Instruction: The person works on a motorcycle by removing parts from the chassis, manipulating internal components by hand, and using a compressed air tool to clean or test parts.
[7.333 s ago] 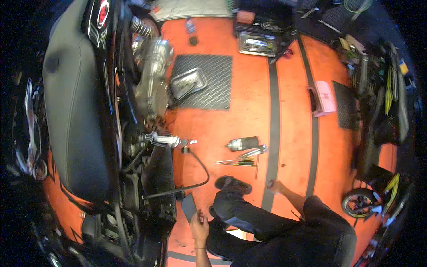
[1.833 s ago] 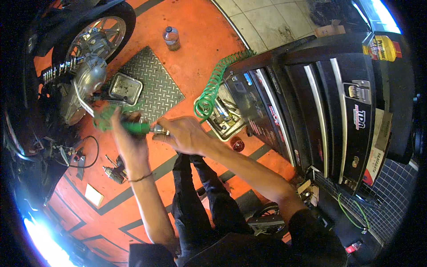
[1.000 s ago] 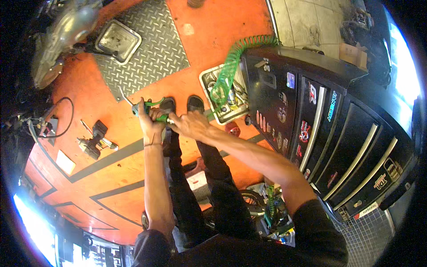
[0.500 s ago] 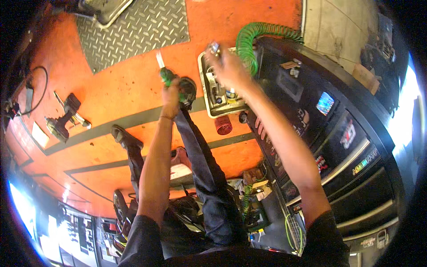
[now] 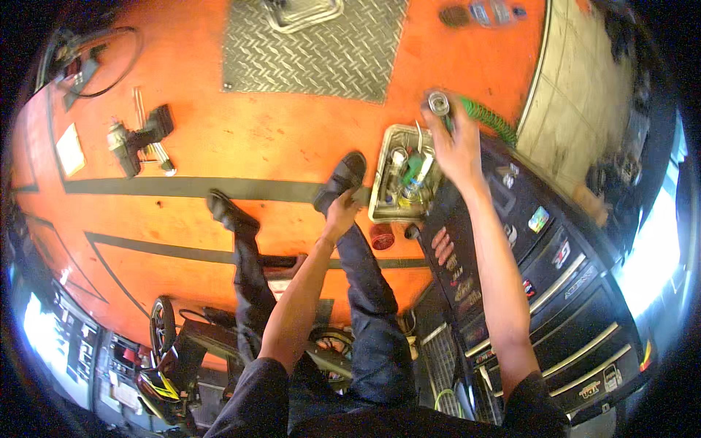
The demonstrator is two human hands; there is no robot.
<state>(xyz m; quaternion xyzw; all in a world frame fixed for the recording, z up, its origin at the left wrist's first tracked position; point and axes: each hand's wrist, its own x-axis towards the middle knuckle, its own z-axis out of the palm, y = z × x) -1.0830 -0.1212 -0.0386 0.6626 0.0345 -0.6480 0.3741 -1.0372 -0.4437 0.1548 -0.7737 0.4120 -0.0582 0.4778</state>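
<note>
My right hand (image 5: 458, 150) is closed around a short metal cylinder (image 5: 438, 104) with a hollow round end, held up at the tray's far right corner. Its exact kind I cannot make out. A green coiled air hose (image 5: 491, 119) runs behind that hand. Below and left of it lies a pale metal tray (image 5: 377, 191) with small tools and parts inside, among them a green item (image 5: 413, 166). My left hand (image 5: 342, 213) hovers over my dark shoe (image 5: 346, 175), left of the tray, its fingers loosely apart and holding nothing visible.
A black tool cabinet (image 5: 504, 219) with stickers fills the right side. A red cup-like thing (image 5: 382, 236) stands below the tray. On the orange floor at left lies a cordless power tool (image 5: 136, 141). A diamond-plate sheet (image 5: 314, 58) and a bottle (image 5: 491, 13) lie farther off.
The green-handled tool has left my left hand, and a green item now lies in the tray. My left hand drew back toward my shoe. The view has shifted; my right hand still grips the metal cylinder.
</note>
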